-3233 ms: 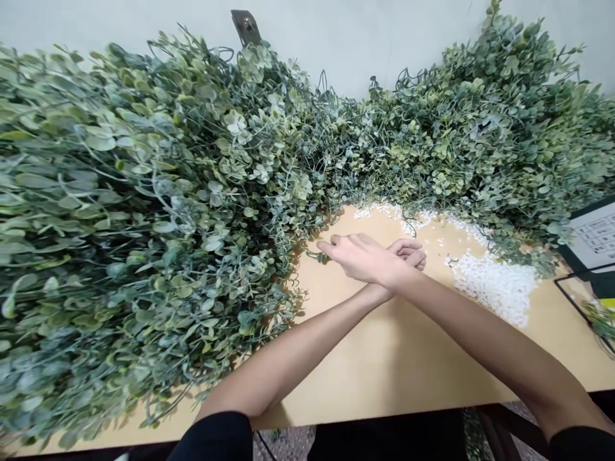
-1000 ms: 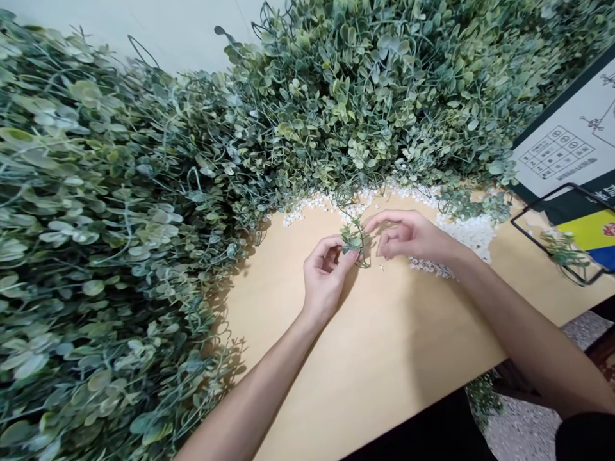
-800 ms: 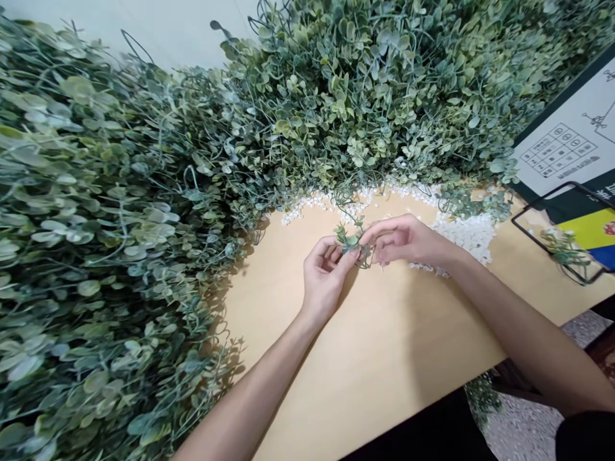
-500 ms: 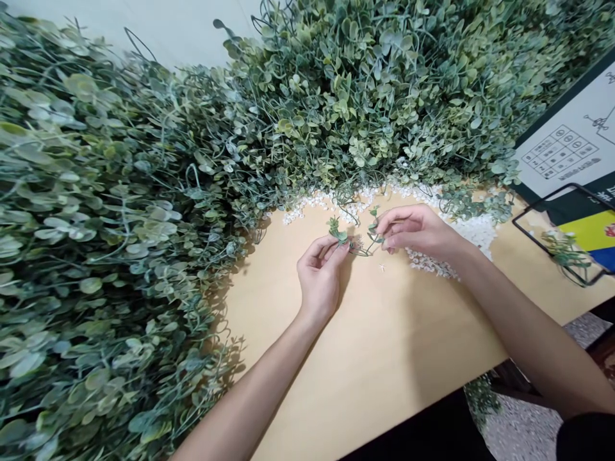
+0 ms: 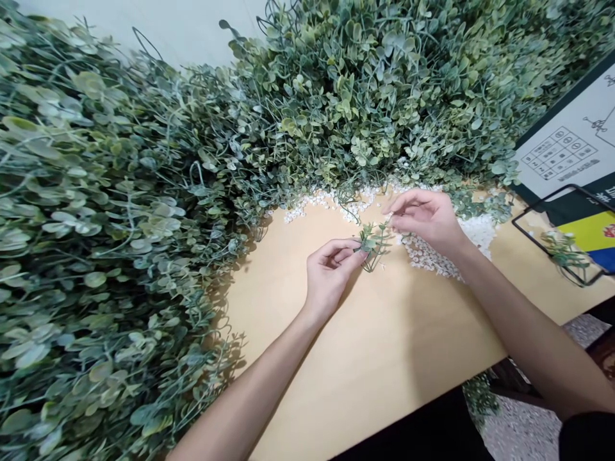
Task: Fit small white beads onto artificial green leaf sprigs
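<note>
Between the thumb and fingers of my left hand (image 5: pixel 331 269) is an artificial leaf sprig (image 5: pixel 372 243), its green stems and leaves fanning out to the right. My right hand (image 5: pixel 425 218) is closed in a pinch just above and right of the sprig's tips. A tiny whitish speck shows at its fingertips, too small to name. Under and beside that hand lie many small white plastic pieces (image 5: pixel 427 256), spread over the tabletop (image 5: pixel 346 358). More of them trail along the foot of the foliage behind.
Heaped artificial foliage (image 5: pixel 120 224) lines the left and back of the table. On the right a printed board (image 5: pixel 560 150) leans near a black wire frame (image 5: pixel 521 224). Another sprig (image 5: pixel 567 253) lies by the frame. The table's front edge runs diagonally at lower right.
My right hand has come away from the sprig's stem and shifted slightly right. My left hand has moved a little right, and the sprig's stems are now gathered upward.
</note>
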Available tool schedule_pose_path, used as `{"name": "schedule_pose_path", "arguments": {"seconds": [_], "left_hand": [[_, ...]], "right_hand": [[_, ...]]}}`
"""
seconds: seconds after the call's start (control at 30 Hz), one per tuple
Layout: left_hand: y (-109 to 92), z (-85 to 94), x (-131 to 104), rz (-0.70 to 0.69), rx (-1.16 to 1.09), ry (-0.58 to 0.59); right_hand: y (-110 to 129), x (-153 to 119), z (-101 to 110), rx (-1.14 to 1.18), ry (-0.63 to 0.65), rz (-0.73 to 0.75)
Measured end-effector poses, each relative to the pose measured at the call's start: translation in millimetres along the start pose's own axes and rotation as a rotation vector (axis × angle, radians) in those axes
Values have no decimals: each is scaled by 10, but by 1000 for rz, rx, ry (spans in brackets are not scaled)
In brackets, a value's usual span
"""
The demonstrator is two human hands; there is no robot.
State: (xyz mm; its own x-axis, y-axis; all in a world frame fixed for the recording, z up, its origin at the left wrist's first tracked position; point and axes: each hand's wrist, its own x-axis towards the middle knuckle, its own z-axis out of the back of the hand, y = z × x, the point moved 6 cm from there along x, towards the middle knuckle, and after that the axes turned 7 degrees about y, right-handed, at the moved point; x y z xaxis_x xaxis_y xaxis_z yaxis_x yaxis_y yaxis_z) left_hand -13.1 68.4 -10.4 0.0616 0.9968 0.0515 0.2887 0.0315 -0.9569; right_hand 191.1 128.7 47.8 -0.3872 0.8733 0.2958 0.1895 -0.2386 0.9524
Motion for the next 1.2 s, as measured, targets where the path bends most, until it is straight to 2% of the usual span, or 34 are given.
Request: {"name": "schedule_pose_path", "arguments": {"seconds": [0.17,0.3,0.47,0.77,0.97,1.2], "left_hand": [[-29,-17,0,2,61,37],[-49,-24,0,0,137,73],[-68,-57,-1,-12,124,114],[-134,-153,-3,-9,134,211],[-90,-143,-20,14,109,199],[-132,-178,-20,-17,138,214]], "right_hand": [[21,-20,-141,-117,65,85],[12,-27,-175,-155,72,80],[24,-49,-236,-134,110,78],[-72,-69,-349,-17,187,-71],[-152,-78,-312,15,248,-241],[-154,-89,-327,40,283,-285]]}}
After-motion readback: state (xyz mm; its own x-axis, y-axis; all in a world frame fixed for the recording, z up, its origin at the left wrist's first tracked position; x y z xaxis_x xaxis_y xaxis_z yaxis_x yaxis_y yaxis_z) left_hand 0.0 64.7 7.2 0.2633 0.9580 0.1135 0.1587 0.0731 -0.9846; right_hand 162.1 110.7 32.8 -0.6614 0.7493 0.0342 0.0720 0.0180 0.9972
